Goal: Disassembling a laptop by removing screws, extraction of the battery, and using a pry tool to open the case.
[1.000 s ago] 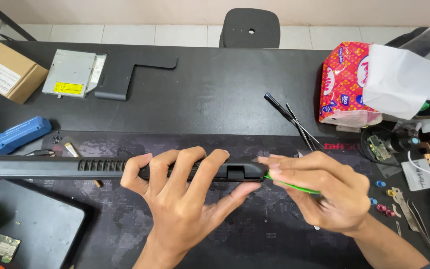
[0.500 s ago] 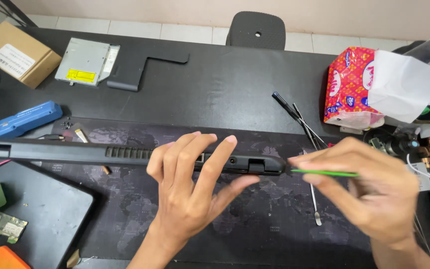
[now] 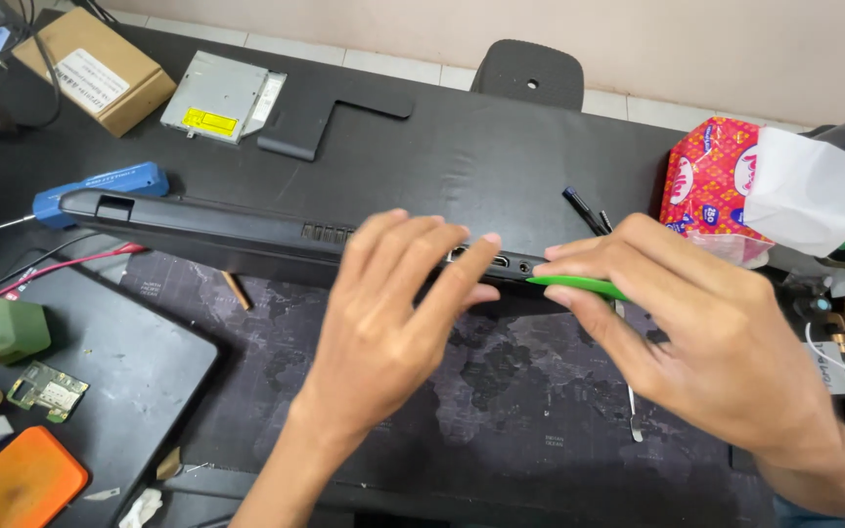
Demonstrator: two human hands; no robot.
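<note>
A black laptop (image 3: 207,230) stands on its edge across the dark desk mat (image 3: 501,391), running from left to centre. My left hand (image 3: 393,313) grips its right end, fingers curled over the top edge near the ports. My right hand (image 3: 706,342) pinches a thin green pry tool (image 3: 579,286), and the tool's tip touches the laptop's right corner seam.
A cardboard box (image 3: 95,83), a silver optical drive (image 3: 219,98) and a black cover panel (image 3: 330,117) lie at the back left. A blue tool (image 3: 100,191), green bottle (image 3: 2,332), small circuit board (image 3: 48,389) and orange phone (image 3: 17,484) sit left. A tissue pack (image 3: 726,191) sits right.
The laptop has risen and shifted right in view, with my left hand wrapped more over its end. My right hand moved in, bringing the green tool's tip back to the corner.
</note>
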